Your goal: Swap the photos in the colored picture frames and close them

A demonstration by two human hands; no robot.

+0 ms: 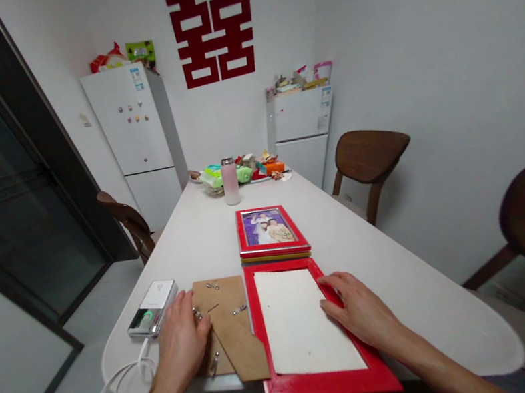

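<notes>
White surface [199,241] runs toward the far wall. Red frame [326,382] lies flat at the near edge, long side pointing away. Right hand [358,308] rests open on its right rim; left hand [183,336] lies open on the brown board [237,343] beside it. Another photo [271,229] sits behind.

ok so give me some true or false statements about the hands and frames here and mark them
1. The left hand rests on the brown backing board. True.
2. The right hand holds the pink bottle. False: it lies on the red frame; the pink bottle stands far up the table.
3. A white sheet lies inside the red frame. True.
4. The photo frame lies left of the brown backing board. False: it lies beyond the red frame.
</notes>
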